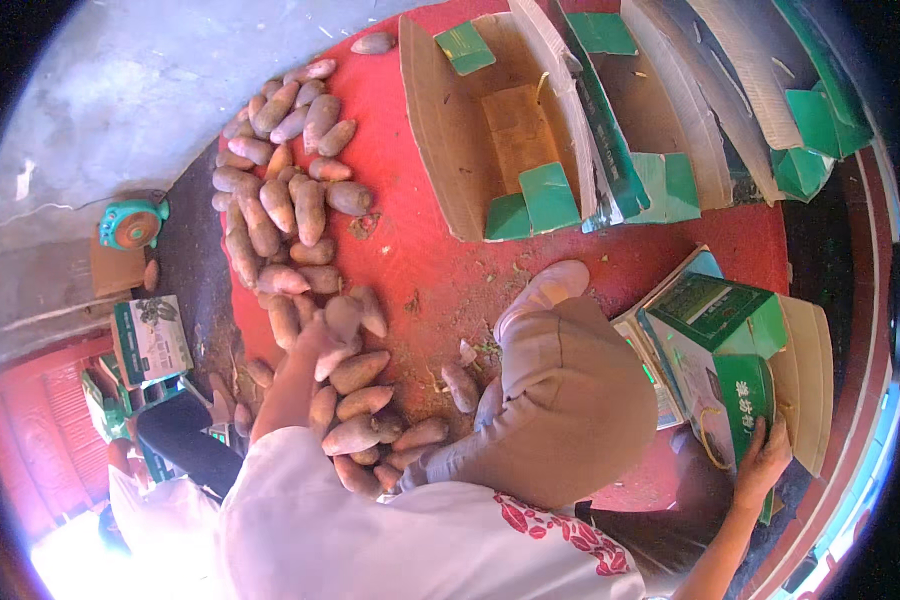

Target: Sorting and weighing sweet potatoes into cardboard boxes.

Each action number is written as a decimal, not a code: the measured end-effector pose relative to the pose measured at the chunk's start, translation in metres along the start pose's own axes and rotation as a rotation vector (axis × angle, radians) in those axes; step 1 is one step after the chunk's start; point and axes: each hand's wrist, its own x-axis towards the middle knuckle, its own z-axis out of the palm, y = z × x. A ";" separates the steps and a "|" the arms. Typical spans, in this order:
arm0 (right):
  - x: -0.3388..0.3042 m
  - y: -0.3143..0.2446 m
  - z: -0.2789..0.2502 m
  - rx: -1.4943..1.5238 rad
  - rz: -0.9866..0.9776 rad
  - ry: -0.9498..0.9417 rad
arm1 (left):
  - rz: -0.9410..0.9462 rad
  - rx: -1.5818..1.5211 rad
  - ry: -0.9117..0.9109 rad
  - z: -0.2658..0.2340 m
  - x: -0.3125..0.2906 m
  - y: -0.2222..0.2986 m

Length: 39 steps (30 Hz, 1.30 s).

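A long pile of reddish-brown sweet potatoes [290, 200] lies on a red mat [420, 260] to my left. My left hand [315, 338] reaches into the near end of the pile and closes around one sweet potato [342, 320]. More sweet potatoes [362, 402] lie just under that arm. My right hand [765, 455] grips the lower edge of an open green and white carton [720, 330] at my right side, fingers curled over a green flap. My bent knee in tan trousers [570, 400] sits between the two hands.
An open brown cardboard box with green flaps [490, 130] stands at the far side of the mat. More folded cartons [730, 90] lean to the right of it. A teal round object [132, 222] and a small printed box [152, 340] lie on the grey floor to the left.
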 end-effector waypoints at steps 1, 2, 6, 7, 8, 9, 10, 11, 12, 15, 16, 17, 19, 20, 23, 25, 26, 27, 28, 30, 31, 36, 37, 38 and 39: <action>-0.001 0.002 0.001 -0.011 0.058 -0.058 | -0.039 -0.023 -0.147 0.035 0.027 0.067; 0.002 0.001 0.002 -0.026 0.106 -0.109 | -0.081 -0.058 -0.293 0.065 0.036 0.112; 0.011 -0.014 0.001 -0.005 -0.016 0.075 | -0.214 -0.177 -0.909 0.089 -0.017 0.124; 0.012 -0.017 -0.001 0.016 -0.010 0.046 | -0.249 -0.199 -1.062 0.091 -0.037 0.117; 0.013 -0.020 -0.004 0.037 -0.004 0.017 | -0.284 -0.220 -1.215 0.086 -0.037 0.123; 0.014 -0.024 -0.006 0.072 -0.016 0.049 | -0.272 -0.218 -1.205 0.086 -0.040 0.129; 0.014 -0.026 -0.007 0.072 -0.009 0.063 | -0.224 -0.207 -1.156 0.081 -0.047 0.149; 0.013 -0.027 -0.009 0.068 -0.026 0.073 | -0.176 -0.197 -1.106 0.070 -0.056 0.172; 0.011 -0.028 -0.010 0.070 -0.043 0.083 | -0.131 -0.183 -1.050 0.054 -0.067 0.194; 0.010 -0.031 -0.014 0.113 -0.041 0.076 | -0.030 -0.161 -0.925 0.010 -0.085 0.249; 0.010 -0.033 -0.015 0.130 -0.055 0.079 | -0.048 -0.283 -0.939 -0.001 -0.083 0.268; 0.008 -0.033 -0.018 0.144 -0.044 0.074 | -0.066 -0.404 -0.957 -0.011 -0.084 0.285; 0.002 -0.030 -0.019 0.174 -0.060 0.061 | -0.066 -0.623 -0.978 -0.031 -0.094 0.321; -0.001 -0.028 -0.021 0.201 -0.081 0.035 | -0.081 -0.844 -1.002 -0.041 -0.099 0.341; -0.008 -0.031 -0.022 0.168 -0.059 0.066 | 0.056 -0.938 -1.133 -0.067 -0.108 0.404; -0.010 -0.035 -0.023 0.179 -0.106 0.085 | 0.022 -1.153 -1.025 -0.057 -0.088 0.405; -0.012 -0.034 -0.025 0.192 -0.132 0.110 | 0.066 -1.202 -1.020 -0.066 -0.097 0.431; -0.013 -0.033 -0.025 0.178 -0.091 0.116 | 0.122 -1.214 -1.044 -0.074 -0.111 0.457; -0.017 -0.031 -0.025 0.129 -0.098 0.081 | 0.176 -1.227 -1.072 -0.083 -0.128 0.485; -0.024 -0.025 -0.029 0.079 -0.086 0.045 | 0.456 -1.025 -1.204 -0.110 -0.167 0.536; -0.026 -0.023 -0.033 0.042 -0.071 -0.023 | 0.550 -1.022 -1.264 -0.107 -0.173 0.552; -0.039 -0.027 -0.040 -0.025 -0.045 -0.165 | 0.774 -0.870 -1.446 -0.095 -0.249 0.641; -0.040 -0.029 -0.036 -0.041 -0.058 -0.166 | 0.876 -0.727 -1.420 -0.089 -0.260 0.656; -0.040 -0.031 -0.035 -0.043 -0.049 -0.166 | 0.975 -0.584 -1.385 -0.083 -0.271 0.668; -0.041 -0.032 -0.034 -0.039 -0.059 -0.165 | 0.978 -0.581 -1.392 -0.078 -0.286 0.680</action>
